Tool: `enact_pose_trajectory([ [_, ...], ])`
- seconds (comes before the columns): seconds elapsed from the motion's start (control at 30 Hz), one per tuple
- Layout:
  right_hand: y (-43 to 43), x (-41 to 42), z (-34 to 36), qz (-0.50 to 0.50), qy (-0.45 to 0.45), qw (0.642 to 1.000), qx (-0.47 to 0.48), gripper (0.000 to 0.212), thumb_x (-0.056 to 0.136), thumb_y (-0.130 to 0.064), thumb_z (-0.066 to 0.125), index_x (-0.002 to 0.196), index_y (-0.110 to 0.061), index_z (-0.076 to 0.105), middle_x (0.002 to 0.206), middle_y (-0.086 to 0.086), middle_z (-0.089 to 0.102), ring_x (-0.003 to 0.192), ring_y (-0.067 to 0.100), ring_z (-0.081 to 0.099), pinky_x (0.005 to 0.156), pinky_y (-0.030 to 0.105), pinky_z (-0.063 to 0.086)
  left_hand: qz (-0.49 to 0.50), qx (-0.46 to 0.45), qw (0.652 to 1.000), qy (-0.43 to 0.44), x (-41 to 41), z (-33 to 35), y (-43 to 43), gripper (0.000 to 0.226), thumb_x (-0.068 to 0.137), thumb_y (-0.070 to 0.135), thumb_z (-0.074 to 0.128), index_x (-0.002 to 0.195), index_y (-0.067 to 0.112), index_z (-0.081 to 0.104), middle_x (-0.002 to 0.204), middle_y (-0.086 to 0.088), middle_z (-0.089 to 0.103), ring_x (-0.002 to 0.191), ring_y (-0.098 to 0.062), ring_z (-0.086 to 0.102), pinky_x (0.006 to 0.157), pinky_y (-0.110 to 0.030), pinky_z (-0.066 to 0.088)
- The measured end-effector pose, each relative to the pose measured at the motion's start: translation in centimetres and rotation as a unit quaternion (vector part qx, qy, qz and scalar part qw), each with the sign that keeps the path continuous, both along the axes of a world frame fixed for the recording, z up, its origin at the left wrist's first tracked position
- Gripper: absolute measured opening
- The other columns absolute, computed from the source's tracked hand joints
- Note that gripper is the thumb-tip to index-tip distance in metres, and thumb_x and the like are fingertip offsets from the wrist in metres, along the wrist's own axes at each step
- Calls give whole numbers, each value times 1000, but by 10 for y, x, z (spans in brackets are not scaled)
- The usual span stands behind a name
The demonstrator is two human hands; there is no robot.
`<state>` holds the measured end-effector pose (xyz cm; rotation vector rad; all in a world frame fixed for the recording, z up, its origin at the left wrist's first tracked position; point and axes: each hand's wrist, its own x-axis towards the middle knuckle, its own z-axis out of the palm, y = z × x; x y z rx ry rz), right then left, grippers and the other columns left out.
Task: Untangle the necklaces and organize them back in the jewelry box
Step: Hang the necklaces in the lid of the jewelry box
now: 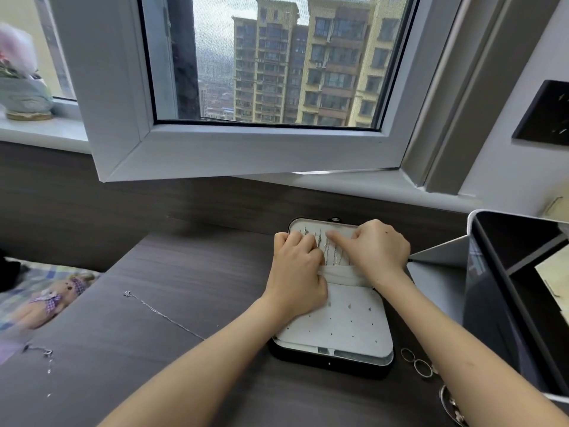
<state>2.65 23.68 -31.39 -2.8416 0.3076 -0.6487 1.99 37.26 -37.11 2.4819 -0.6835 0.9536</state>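
Single view, head-worn, wide-angle. It looks forward and down across the desk [184,272] from the near edge, and straight lines bow toward the frame borders. The window [261,72] fills 12 o'clock, so the pitch is moderate, not vertical. Both forearms enter at 6 o'clock and run up to the left hand [295,266] and right hand [375,251] on the box [329,363], just right of centre. Range is near. The tablet [508,288] at 3 o'clock and the bed [46,288] at 9 o'clock are cropped by the frame.

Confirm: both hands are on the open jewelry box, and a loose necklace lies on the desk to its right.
Wrong side: the head view shows the loose necklace on the desk left of the jewelry box. The left hand and right hand are on it.
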Motion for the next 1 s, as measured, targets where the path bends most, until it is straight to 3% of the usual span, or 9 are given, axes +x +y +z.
enact_pose_trajectory([
  [0.2,8,6,-5,-6,30,997,-64,51,75,-69,58,62,-20,52,74,0,63,70,23,59,53,24,29,4,7,1000,1,0,1,1,22,57,23,38,59,14,58,67,2,47,71,-21,42,70,-33,26],
  [0.4,-7,1,-7,-21,2,999,-44,59,77,-70,55,51,-19,42,54,-5,44,58,21,49,49,24,25,-2,10,1000,3,0,-1,0,23,58,23,38,59,14,59,68,2,48,70,-22,43,71,-34,27],
  [0.57,-6,0,-8,-20,45,997,-63,57,74,-69,60,54,-20,42,66,-1,58,63,21,51,50,24,26,1,23,1000,3,3,-2,0,25,58,23,37,59,15,61,67,3,49,70,-22,44,70,-35,27],
  [0.7,-2,-7,-3,-12,53,997,-56,58,75,-67,61,51,-18,41,55,-5,48,50,14,43,47,22,22,1,32,999,14,4,-4,0,24,57,20,39,59,16,63,64,3,47,66,-22,44,69,-32,25],
  [0.83,3,-19,4,11,36,997,-62,58,79,-66,58,50,-18,42,52,-5,46,51,15,43,47,23,23,10,55,997,48,9,-5,-1,18,52,17,50,58,16,67,60,3,50,63,-23,47,69,-31,22],
  [0.9,7,-26,7,32,22,997,-59,57,81,-63,57,49,-17,41,51,-5,45,52,17,44,47,23,22,9,66,995,75,8,-2,-1,27,58,19,46,67,15,72,66,1,54,71,-25,50,71,-31,19],
  [1.0,18,-41,13,72,8,996,-52,57,84,-58,56,48,-17,39,49,-5,42,50,16,41,47,23,21,13,78,986,146,5,9,6,40,75,26,40,99,22,72,95,1,59,95,-22,46,76,-29,15],
])
